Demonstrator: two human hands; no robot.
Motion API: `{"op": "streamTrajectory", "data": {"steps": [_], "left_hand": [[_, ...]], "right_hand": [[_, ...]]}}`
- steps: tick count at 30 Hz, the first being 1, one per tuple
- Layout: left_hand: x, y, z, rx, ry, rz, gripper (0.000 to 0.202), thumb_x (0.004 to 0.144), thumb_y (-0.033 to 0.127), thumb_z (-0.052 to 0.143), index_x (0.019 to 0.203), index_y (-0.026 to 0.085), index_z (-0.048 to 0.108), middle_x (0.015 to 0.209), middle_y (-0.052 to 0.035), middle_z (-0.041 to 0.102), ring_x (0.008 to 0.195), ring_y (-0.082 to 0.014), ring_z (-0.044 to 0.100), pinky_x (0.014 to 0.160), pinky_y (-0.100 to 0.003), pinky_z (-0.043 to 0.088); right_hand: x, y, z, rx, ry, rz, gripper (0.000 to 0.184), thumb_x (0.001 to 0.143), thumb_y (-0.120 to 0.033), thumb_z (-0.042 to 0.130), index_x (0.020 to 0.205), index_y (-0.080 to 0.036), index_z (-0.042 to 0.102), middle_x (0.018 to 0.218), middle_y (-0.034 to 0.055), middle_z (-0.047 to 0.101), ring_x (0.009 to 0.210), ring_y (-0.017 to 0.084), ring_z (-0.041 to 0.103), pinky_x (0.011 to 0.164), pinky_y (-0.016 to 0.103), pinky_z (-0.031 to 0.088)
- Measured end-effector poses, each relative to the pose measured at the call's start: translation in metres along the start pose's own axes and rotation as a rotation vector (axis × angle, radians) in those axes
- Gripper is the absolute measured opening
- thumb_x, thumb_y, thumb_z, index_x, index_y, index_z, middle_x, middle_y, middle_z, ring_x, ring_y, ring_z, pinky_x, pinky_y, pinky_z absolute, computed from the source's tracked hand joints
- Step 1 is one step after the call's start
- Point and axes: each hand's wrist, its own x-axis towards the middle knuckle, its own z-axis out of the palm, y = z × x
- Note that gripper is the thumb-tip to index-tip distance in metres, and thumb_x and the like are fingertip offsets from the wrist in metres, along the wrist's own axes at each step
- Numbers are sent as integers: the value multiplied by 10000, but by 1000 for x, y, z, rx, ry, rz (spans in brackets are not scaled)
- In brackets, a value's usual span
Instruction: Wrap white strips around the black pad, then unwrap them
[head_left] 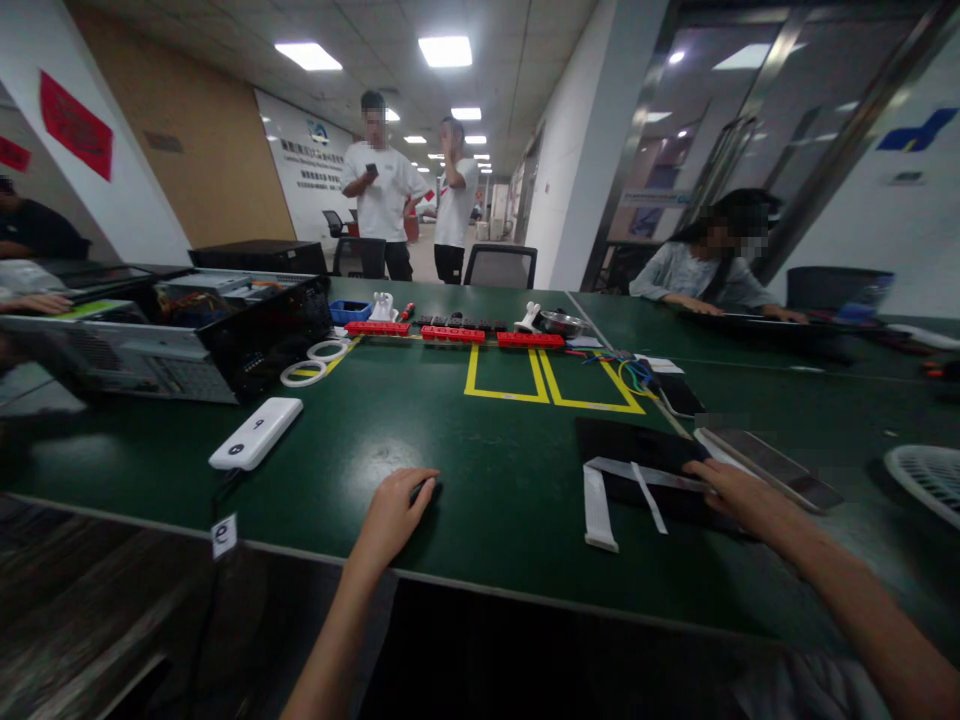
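My left hand [396, 512] rests on the green table near its front edge. Its fingers are loosely bent, thumb and forefinger a little apart, with nothing visible in them. At the right, my right hand [735, 492] has its fingers closed on one end of a flat white ribbon cable [598, 505]. The cable runs leftward from the fingers, then folds down toward the table's front edge. A narrow white strip [649, 498] crosses it; whether the two are joined I cannot tell. Beneath the cable lies a black sheet or pouch [615, 438].
An open computer case [150, 350] and a white power bank [256, 433] stand left. Red blocks [452, 334] line up behind yellow tape outlines [510, 396]. Phones [772, 465], coloured wires [634, 372] and a white basket [926, 480] lie right. Other people stand and sit beyond.
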Motion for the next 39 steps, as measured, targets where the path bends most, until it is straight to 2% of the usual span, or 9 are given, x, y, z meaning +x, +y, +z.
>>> {"op": "streamTrajectory", "data": {"steps": [3,9,15,17,22,26,31,35,39], "left_hand": [[0,1,-1,12,-17,14,225,889,267,475,982,212,673,980,-38,714,923,-192,643,860,-334,475],[1,-1,0,19,-34,40,229,897,266,468,989,210,669,983,-37,709,926,-190,634,859,-336,470],[1,-1,1,13,-36,46,242,901,274,454,979,216,675,978,-39,708,926,-191,632,862,-336,469],[1,0,0,9,-41,44,245,902,275,449,978,217,675,981,-41,708,925,-193,632,863,-339,469],[2,1,-1,17,-48,38,247,901,278,451,986,219,675,982,-42,707,928,-198,634,868,-345,468],[2,0,-1,21,-54,39,244,903,271,453,988,218,675,991,-41,705,937,-197,627,869,-342,464],[2,2,-1,17,-53,38,235,897,260,464,988,214,676,989,-39,709,933,-198,627,875,-344,459],[2,4,0,30,-56,35,239,901,258,457,991,203,671,993,-49,705,942,-201,623,884,-356,454],[1,2,2,29,-54,46,244,905,268,448,998,215,667,1009,-46,699,955,-203,618,886,-363,455]], "right_hand": [[0,2,-19,8,-101,-33,259,787,-167,466,985,-192,632,1010,124,623,880,208,602,778,300,431],[3,7,-63,-331,90,387,357,899,-310,347,1033,-163,644,1021,133,601,840,231,570,652,326,415],[10,18,-59,-348,30,616,429,903,-311,288,928,-134,679,967,174,607,815,264,570,575,341,389],[10,16,-52,-362,43,552,400,888,-287,311,940,-125,672,978,192,611,837,285,563,590,360,397],[14,-13,-27,-312,205,180,402,880,-243,298,1042,-103,638,1036,211,610,946,302,537,742,410,427],[23,-40,5,-28,122,-39,363,840,-300,372,1018,-145,648,1058,158,621,1003,268,553,897,411,422],[27,-67,27,10,91,-40,439,838,-396,376,1070,-117,624,1104,169,607,1035,276,548,910,429,436],[26,-96,18,-60,35,-66,461,859,-376,371,1109,-63,599,1115,206,589,1014,273,551,893,398,443],[28,-142,7,-92,31,-137,428,877,-352,381,1151,-85,571,1112,193,585,1006,268,539,877,395,433]]}}
